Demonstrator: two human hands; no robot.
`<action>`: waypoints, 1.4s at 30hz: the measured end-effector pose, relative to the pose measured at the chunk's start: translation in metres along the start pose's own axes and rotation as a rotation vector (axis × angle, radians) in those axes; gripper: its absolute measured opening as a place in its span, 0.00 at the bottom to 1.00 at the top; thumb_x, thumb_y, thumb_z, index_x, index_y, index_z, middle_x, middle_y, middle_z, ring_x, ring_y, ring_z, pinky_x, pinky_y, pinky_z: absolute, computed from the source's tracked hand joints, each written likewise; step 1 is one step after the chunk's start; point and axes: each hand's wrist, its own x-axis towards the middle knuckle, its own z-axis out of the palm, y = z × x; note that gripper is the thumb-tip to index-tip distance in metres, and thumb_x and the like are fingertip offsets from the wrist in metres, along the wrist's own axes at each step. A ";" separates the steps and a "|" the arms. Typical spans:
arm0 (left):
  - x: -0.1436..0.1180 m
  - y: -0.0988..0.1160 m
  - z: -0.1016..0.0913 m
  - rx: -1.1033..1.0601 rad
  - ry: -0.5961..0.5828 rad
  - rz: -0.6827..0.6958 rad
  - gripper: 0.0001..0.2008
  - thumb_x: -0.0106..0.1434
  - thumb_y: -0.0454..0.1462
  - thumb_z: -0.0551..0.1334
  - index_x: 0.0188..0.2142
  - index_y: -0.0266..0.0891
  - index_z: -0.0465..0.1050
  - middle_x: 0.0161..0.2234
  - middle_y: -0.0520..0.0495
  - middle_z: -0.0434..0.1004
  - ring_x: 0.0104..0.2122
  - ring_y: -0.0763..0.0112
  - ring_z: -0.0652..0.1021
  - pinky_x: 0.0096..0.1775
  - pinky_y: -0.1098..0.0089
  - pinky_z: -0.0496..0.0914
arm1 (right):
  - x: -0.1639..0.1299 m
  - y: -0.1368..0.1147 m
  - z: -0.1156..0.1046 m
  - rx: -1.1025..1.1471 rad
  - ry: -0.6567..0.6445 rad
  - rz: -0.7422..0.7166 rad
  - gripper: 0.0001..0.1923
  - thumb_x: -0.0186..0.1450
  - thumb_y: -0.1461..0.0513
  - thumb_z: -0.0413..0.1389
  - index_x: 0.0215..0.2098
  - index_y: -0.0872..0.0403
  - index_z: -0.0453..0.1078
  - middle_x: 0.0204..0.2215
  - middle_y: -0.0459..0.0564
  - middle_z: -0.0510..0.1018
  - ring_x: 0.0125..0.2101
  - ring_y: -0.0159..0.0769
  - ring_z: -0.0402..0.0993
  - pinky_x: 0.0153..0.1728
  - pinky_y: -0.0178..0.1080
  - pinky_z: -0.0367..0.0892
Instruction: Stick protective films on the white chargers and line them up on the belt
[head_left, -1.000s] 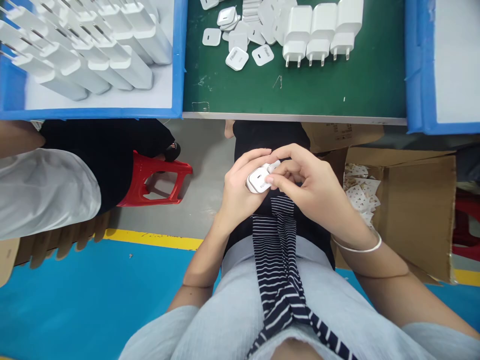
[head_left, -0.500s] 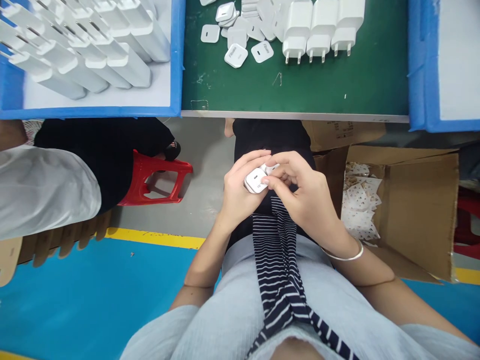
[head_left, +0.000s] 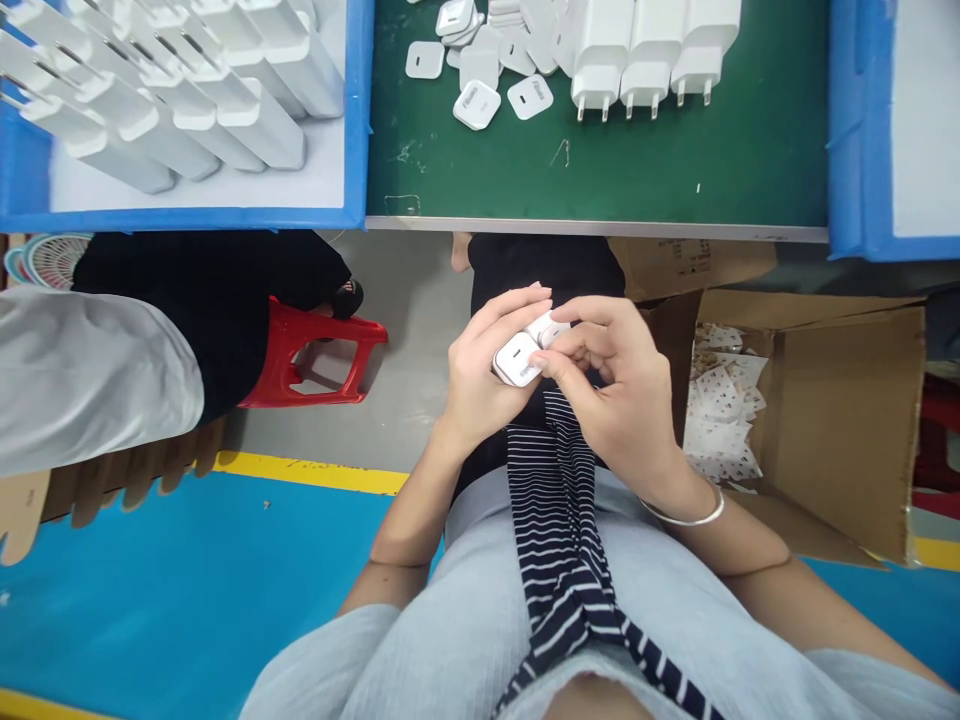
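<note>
Nearer us than the green tabletop (head_left: 480, 180), our left hand (head_left: 480, 365) grips a white port cover (head_left: 515, 360); our right hand (head_left: 626, 390) thumbs its edge — whether pinching, we cannot tell. Loose covers (head_left: 478, 105) seemingly await handling; chargers (head_left: 262, 125) left of the tabletop look done.

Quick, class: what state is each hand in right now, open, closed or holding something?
Left hand: closed around a white charger.
Right hand: fingers curled, thumb touching the charger's slotted face; whether it grips anything cannot be told.
</note>
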 end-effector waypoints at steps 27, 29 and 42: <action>0.003 0.007 -0.002 -0.211 -0.045 -0.053 0.18 0.63 0.37 0.71 0.53 0.47 0.79 0.54 0.43 0.81 0.54 0.56 0.82 0.55 0.56 0.78 | 0.010 0.002 -0.019 0.551 -0.034 0.192 0.10 0.70 0.55 0.61 0.48 0.48 0.72 0.18 0.39 0.69 0.16 0.30 0.63 0.16 0.34 0.58; 0.004 0.009 -0.003 -0.252 -0.057 -0.062 0.19 0.63 0.36 0.71 0.54 0.47 0.78 0.54 0.43 0.81 0.55 0.55 0.81 0.56 0.55 0.77 | 0.008 0.003 -0.017 0.613 -0.013 0.169 0.08 0.70 0.56 0.61 0.46 0.48 0.71 0.16 0.38 0.67 0.16 0.30 0.62 0.17 0.34 0.58; 0.007 0.018 -0.006 -0.053 -0.048 -0.026 0.18 0.65 0.41 0.69 0.54 0.46 0.77 0.57 0.41 0.80 0.63 0.53 0.75 0.71 0.40 0.53 | 0.013 0.022 -0.009 0.654 -0.200 0.266 0.32 0.59 0.59 0.71 0.60 0.42 0.70 0.60 0.48 0.76 0.56 0.40 0.76 0.51 0.40 0.77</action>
